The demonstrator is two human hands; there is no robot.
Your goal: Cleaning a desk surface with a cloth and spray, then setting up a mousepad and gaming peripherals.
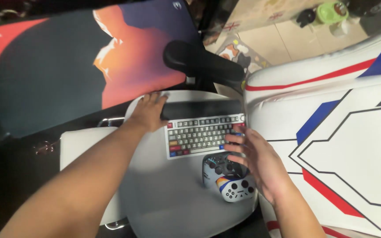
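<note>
Resting on round grey tabletop point(164, 194): compact grey-and-white mechanical keyboard point(201, 134), rigid, probably weighty, best gripped at both ends. Left hand point(148, 110) pressing flat at far-left corner; right hand point(254, 158) touching right edge, fingers spread, holding nothing. White gamepad point(230, 178) lying near.
</note>
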